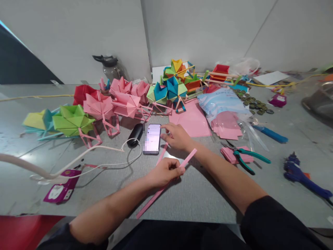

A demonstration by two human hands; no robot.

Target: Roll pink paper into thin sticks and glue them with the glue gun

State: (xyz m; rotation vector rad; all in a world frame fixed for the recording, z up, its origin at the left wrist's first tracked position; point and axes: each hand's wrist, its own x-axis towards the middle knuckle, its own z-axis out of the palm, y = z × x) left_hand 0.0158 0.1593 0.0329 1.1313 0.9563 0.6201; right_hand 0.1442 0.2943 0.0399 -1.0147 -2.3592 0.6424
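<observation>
Clutter rings both — left hand [163,172] pinching a pink paper strip [166,182], right hand [177,136] fingers spread, touching the phone [152,139].

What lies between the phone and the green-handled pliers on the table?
In the head view, the right hand lies between the phone and the pliers, fingers at the phone's edge, its forearm crossing bare grey table.
</observation>
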